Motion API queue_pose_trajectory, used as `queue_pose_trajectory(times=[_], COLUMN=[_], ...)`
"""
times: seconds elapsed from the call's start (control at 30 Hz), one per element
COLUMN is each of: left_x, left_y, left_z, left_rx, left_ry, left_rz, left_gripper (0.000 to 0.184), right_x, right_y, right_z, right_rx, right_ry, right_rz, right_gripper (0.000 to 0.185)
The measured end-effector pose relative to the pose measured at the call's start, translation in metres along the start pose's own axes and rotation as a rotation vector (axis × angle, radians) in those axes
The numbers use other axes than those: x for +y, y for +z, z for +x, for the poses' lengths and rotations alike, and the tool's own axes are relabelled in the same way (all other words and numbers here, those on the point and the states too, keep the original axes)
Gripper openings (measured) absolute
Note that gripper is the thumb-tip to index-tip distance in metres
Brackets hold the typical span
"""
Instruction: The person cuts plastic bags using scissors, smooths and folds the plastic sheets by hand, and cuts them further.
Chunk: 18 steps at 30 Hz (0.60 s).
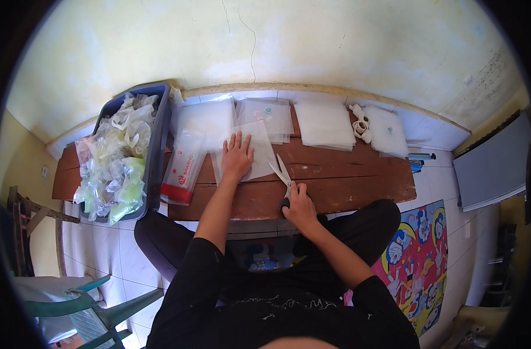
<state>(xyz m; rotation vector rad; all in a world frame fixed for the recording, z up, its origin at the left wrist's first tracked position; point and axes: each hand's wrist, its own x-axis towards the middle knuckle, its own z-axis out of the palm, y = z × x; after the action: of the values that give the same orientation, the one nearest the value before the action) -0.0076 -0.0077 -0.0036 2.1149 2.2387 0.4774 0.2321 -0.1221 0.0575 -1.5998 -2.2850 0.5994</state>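
My left hand (237, 156) lies flat with its fingers spread on a clear plastic bag (262, 152) on the wooden table. In my right hand (301, 208) is a pair of scissors (283, 174) with black handles; the blades are parted and point away from me, near the bag's right edge. Left of my left hand lies a clear bag with red print and a red bottom band (181, 170). Behind it are a stack of clear plastic bags (210, 119) and some printed clear bags (271, 115).
A grey bin (158, 125) heaped with crumpled plastic stands at the table's left. Further right lie another stack of clear sheets (323, 123), a white coiled item (361, 124) and a smaller stack (387, 131). A green chair (94, 311) stands at lower left, a colourful mat (419, 262) at right.
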Motion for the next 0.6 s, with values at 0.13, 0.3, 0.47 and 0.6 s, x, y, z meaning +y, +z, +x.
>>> queue_pose_trajectory(times=[0.13,0.3,0.47,0.6], left_x=[0.0,0.0,0.0,-0.001], left_y=[-0.001,0.001,-0.002,0.001], left_z=[0.001,0.001,0.001,0.001], left_rx=[-0.023,-0.027,-0.044,-0.013], left_ry=[-0.01,-0.011,-0.016,-0.003], left_rz=[-0.005,-0.004,-0.001,0.009], left_gripper=[0.054,0.054,0.054,0.053], right_x=[-0.001,0.004,0.005,0.011], right_y=[0.0,0.009,0.007,0.005], right_z=[0.005,0.009,0.009,0.008], right_rx=[-0.018,0.008,0.028,0.025], right_ry=[0.03,0.014,-0.002,0.023], right_rz=[0.02,0.014,0.03,0.082], right_gripper=[0.076,0.074,0.073,0.075])
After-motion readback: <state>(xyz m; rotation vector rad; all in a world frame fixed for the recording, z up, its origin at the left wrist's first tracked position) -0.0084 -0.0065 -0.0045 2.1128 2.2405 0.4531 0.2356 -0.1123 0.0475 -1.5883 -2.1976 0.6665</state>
